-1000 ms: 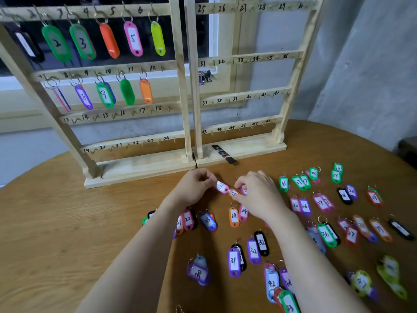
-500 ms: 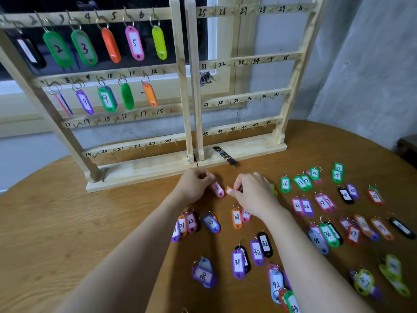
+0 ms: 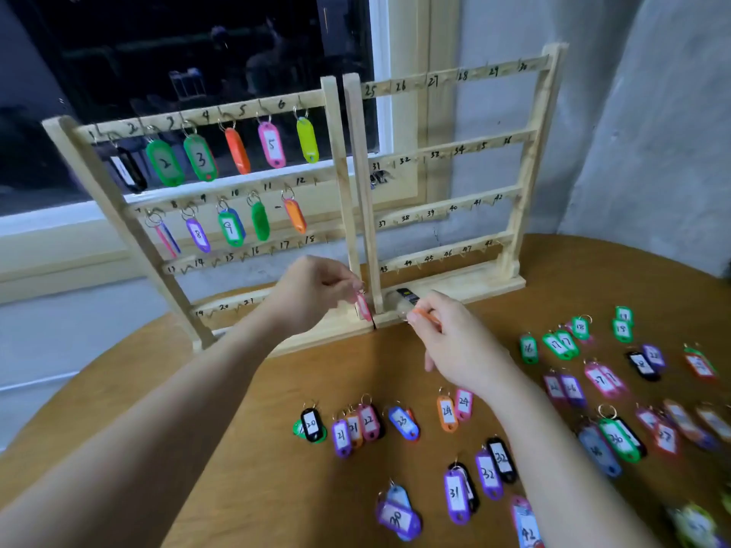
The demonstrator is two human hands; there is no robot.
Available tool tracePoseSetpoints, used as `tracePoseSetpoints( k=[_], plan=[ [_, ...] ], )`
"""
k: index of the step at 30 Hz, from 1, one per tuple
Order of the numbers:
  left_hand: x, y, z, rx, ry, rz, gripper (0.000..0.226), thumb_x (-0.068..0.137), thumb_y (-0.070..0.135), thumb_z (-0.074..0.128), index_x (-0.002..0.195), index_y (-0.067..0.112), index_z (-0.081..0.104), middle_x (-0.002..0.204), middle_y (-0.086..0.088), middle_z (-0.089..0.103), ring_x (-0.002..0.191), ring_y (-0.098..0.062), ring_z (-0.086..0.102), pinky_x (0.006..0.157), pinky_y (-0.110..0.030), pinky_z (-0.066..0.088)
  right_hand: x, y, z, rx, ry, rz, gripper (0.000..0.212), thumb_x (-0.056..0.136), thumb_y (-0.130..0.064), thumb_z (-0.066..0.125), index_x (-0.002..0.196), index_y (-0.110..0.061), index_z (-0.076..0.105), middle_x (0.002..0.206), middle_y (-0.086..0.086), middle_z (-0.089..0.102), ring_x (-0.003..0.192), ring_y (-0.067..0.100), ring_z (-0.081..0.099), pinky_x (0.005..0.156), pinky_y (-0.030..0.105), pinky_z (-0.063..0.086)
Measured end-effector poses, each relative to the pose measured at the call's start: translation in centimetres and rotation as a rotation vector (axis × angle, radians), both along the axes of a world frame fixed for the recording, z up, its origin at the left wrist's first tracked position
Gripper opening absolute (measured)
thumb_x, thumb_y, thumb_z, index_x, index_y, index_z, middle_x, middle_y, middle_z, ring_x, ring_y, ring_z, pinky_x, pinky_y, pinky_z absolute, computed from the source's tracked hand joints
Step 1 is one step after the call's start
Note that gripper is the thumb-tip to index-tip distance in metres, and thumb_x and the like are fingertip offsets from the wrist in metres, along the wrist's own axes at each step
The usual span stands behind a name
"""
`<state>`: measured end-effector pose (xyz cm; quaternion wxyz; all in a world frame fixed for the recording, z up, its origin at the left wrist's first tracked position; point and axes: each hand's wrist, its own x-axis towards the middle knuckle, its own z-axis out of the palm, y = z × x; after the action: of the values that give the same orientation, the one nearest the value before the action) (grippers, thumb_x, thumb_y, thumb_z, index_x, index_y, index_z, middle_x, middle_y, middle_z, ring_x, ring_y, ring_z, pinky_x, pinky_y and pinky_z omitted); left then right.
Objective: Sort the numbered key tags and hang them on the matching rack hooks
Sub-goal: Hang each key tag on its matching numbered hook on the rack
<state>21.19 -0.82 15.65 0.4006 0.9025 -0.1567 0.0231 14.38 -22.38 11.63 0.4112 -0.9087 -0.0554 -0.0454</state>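
Observation:
Two wooden racks with numbered hooks stand side by side at the table's far edge. Tags hang on the left rack's top two rows, among them green 3 and pink 5. My left hand pinches a pink tag that dangles in front of the left rack's right post, near the base. My right hand pinches an orange tag, mostly hidden by my fingers, just before the right rack's base. Several numbered tags lie on the table, such as orange 24 and purple 31.
The round wooden table carries tags spread in rows on its right half, like green 16. A small black object lies on the right rack's base. A dark window and a grey wall are behind the racks.
Both hands lifted off the table and moved toward the racks' base, each carrying a tag. My view tilted up, showing more of the racks and window.

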Motion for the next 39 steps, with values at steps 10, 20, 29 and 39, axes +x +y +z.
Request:
tracePoseSetpoints(
  k=[10,20,29,39],
  plan=[
    [0.8,0.6,7.9,-0.045,-0.284,0.194,0.026,0.103,0.017,0.055,0.084,0.013,0.071,0.074,0.005,0.074,0.049,0.002,0.052,0.052,-0.013,0.043,1.7,3.2,6.2,0.358,-0.187,0.024,0.022,0.104,-0.027,0.051,0.086,-0.021,0.062,0.058,0.003,0.064,0.053,0.015,0.065,0.057,0.029,0.051],
    [2.7,0.8,9.8,0.003,-0.287,0.360,0.035,0.105,0.018,0.048,0.081,0.005,0.070,0.066,-0.001,0.072,0.033,-0.002,0.046,0.037,-0.013,0.035,7.2,6.4,8.9,0.548,-0.066,0.031,0.027,0.107,-0.030,0.043,0.088,-0.017,0.057,0.067,0.000,0.057,0.061,0.016,0.060,0.067,0.044,0.053],
    [3.1,0.6,10.1,-0.014,-0.341,0.366,0.040,0.105,0.017,0.047,0.073,0.004,0.067,0.059,-0.002,0.069,0.032,-0.003,0.045,0.039,-0.015,0.034,9.9,8.0,10.1,0.574,-0.080,0.067,0.028,0.106,-0.024,0.041,0.081,-0.018,0.053,0.067,0.001,0.052,0.062,0.017,0.058,0.067,0.040,0.048],
    [4.0,0.2,9.4,0.264,-0.363,0.512,0.043,0.101,0.027,0.049,0.066,0.013,0.067,0.059,-0.005,0.068,0.052,-0.028,0.062,0.060,-0.042,0.059,10.8,9.0,10.1,0.567,-0.120,0.059,0.028,0.107,-0.028,0.041,0.083,-0.021,0.052,0.069,-0.003,0.052,0.068,0.019,0.057,0.063,0.036,0.045]
  ],
)
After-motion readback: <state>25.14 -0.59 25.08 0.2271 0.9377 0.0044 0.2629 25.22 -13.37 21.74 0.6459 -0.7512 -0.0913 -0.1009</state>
